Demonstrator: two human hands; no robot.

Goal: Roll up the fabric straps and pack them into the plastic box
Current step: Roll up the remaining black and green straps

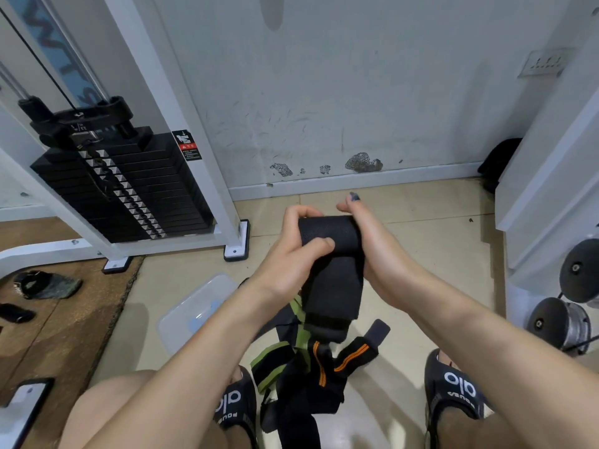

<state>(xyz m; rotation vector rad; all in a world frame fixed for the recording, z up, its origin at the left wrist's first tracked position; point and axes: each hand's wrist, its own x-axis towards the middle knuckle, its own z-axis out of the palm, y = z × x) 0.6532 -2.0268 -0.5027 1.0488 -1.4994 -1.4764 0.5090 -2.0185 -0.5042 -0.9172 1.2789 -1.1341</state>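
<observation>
Both hands are up in front of the person's knees, wrapped around a black strap (330, 254) that is partly rolled at its top. The left hand (291, 251) grips the roll's left end, thumb pressed across its front; the right hand (372, 251) cups its right end. The strap's tail hangs down toward a pile of straps (311, 367) on the floor between 2 slippers. The clear plastic box (194, 306) lies just left of the pile.
</observation>
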